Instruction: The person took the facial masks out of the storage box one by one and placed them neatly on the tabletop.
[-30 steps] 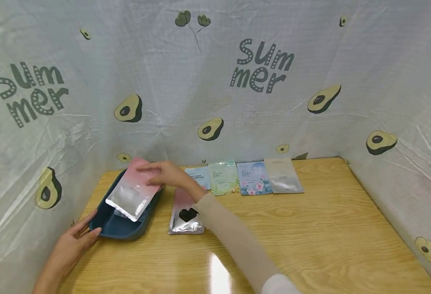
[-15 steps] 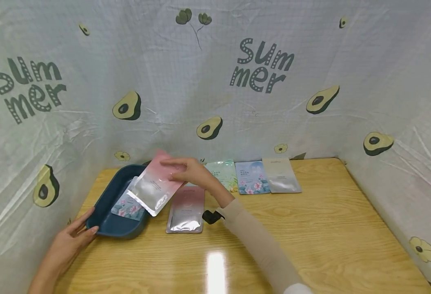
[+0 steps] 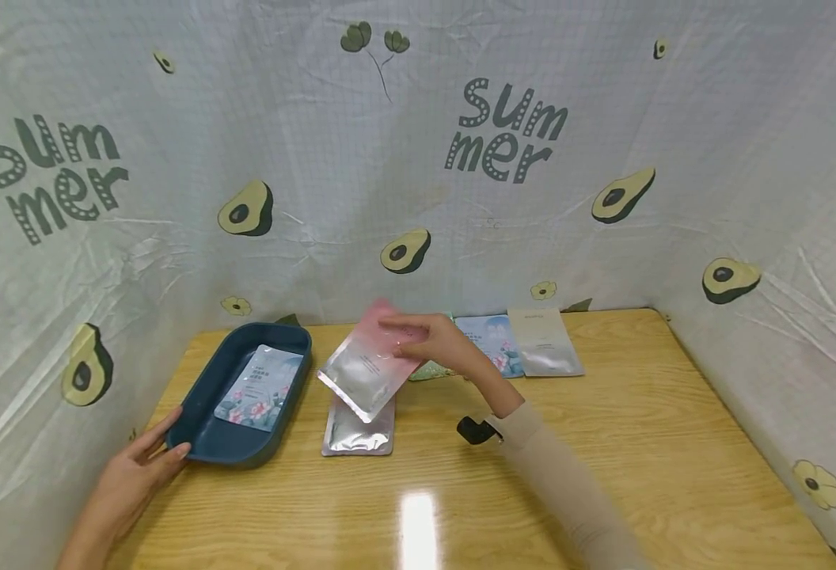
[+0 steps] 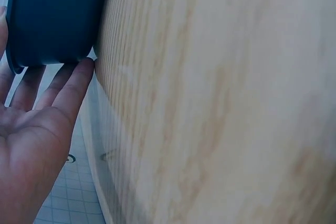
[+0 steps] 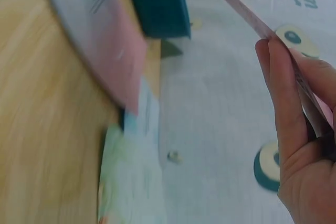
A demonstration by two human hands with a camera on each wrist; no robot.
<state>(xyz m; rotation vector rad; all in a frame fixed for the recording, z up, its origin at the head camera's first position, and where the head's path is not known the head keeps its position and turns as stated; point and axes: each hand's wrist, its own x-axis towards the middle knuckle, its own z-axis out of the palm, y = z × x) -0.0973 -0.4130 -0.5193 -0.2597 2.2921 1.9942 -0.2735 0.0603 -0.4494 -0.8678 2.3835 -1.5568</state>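
My right hand point(image 3: 428, 340) pinches a pink-and-silver sheet mask packet point(image 3: 364, 368) between thumb and fingers. The packet hangs tilted above another pink-and-silver packet point(image 3: 358, 434) on the table, hiding most of it. In the right wrist view, the held packet point(image 5: 239, 4) appears edge-on between the fingers. With straight fingers, my left hand point(image 3: 133, 475) touches the outside of a dark blue plastic tray point(image 3: 226, 447) at its near left corner; the left wrist view shows those fingers point(image 4: 73, 90) against the tray wall. A blue floral packet point(image 3: 261, 388) lies inside the tray.
Along the back of the wooden table point(image 3: 603, 475) lie a green packet point(image 3: 428, 370), partly covered by the right hand, a blue floral packet point(image 3: 489, 340) and a beige-silver packet point(image 3: 545, 342). A printed cloth point(image 3: 304, 158) hangs behind and at both sides.
My right hand has carried the pink-and-silver packet from above the tray to the right, over the other pink packet. The blue floral packet in the tray is now uncovered. My left hand stays at the tray.
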